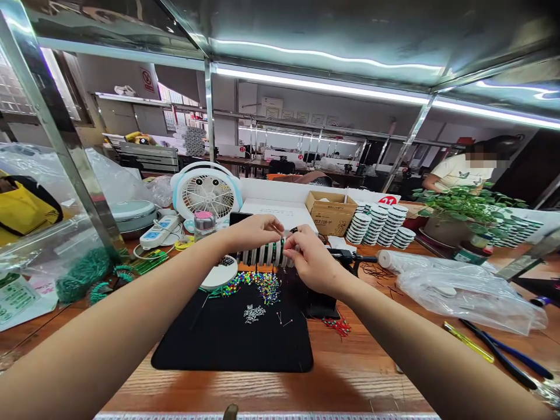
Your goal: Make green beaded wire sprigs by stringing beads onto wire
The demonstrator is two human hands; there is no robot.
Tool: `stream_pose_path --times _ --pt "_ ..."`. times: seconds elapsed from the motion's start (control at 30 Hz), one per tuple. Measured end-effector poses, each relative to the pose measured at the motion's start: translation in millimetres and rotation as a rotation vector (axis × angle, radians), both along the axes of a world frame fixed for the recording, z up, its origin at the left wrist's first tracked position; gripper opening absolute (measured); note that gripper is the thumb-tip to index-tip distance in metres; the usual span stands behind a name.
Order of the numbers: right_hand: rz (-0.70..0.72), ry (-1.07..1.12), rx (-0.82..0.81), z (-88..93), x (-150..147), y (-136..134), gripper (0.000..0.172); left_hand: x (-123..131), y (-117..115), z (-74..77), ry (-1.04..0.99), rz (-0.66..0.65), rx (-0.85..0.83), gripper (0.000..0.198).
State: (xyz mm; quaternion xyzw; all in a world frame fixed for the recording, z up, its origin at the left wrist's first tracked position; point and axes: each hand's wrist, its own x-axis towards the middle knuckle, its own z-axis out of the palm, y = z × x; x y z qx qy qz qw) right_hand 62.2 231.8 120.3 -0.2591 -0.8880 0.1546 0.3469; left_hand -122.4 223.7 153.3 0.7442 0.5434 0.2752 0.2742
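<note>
My left hand (pixel 251 232) and my right hand (pixel 312 261) meet above a horizontal row of white rings with dark bands (pixel 262 254). The left fingertips pinch near a small pale piece (pixel 286 233), too small to name. My right fingers press close to the row's right end, and their grip is hidden. Below lies a black mat (pixel 231 341) holding a heap of multicoloured beads (pixel 258 285) and a small pile of silver pins (pixel 254 313). A white round dish (pixel 219 272) sits at the mat's far left corner.
The wooden bench holds a white fan, blue-white power strip, cardboard box, stacks of white reels, potted plant, plastic bag (pixel 464 291), blue-handled pliers (pixel 499 356) and green coils (pixel 83 274). A person (pixel 459 172) stands back right. Metal shelf posts rise around the bench.
</note>
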Motion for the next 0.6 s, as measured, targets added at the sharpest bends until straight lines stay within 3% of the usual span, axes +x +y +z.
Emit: stream_pose_path --times 0.27,0.6 --pt "-0.020 0.036 0.197 -9.4 -9.3 10.8 0.013 -0.8 21.9 1.6 -0.060 0.085 -0.195 0.020" --pt "-0.008 0.105 0.323 -19.4 -11.6 13.1 0.014 -3.2 24.2 -0.2 -0.112 0.108 -0.235 0.018"
